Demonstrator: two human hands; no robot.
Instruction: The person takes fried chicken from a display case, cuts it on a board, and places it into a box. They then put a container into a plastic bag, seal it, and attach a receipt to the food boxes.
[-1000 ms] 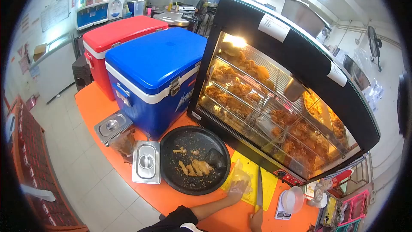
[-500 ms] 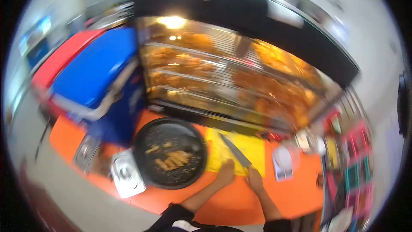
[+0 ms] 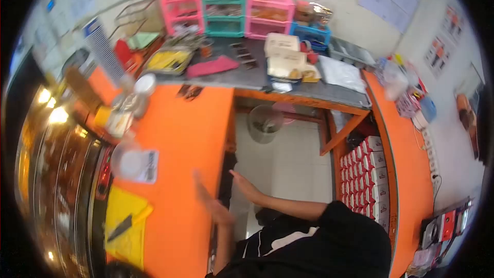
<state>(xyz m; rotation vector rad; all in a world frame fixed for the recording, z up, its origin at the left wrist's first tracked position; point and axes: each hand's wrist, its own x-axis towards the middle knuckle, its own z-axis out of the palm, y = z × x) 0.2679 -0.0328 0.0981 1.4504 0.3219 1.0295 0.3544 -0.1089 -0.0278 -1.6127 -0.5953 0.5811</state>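
Observation:
My left hand (image 3: 210, 202), blurred by motion, is over the orange tabletop (image 3: 180, 139) near its edge, fingers stretched out and holding nothing. To its right, my right hand (image 3: 245, 186) is in the air past that edge, above the floor; it looks empty with its fingers extended. A knife (image 3: 121, 227) with a yellow handle lies on the yellow cutting board (image 3: 126, 249) at lower left, apart from both hands. Beyond the board, a round translucent container (image 3: 128, 162) sits on a small white scale (image 3: 150, 166).
A lit glass food cabinet (image 3: 51, 190) stands at left. Pink and teal drawer racks (image 3: 224, 15), a pink cloth (image 3: 212, 66) and cardboard food boxes (image 3: 284, 62) occupy the grey counter. A bin (image 3: 265, 126) is on the floor; stacked red-and-white boxes (image 3: 363, 180) fill a low shelf at right.
My view has swung to the right, away from the black pan. My right hand has let go of the knife, which now lies on the board, and both hands have left the board.

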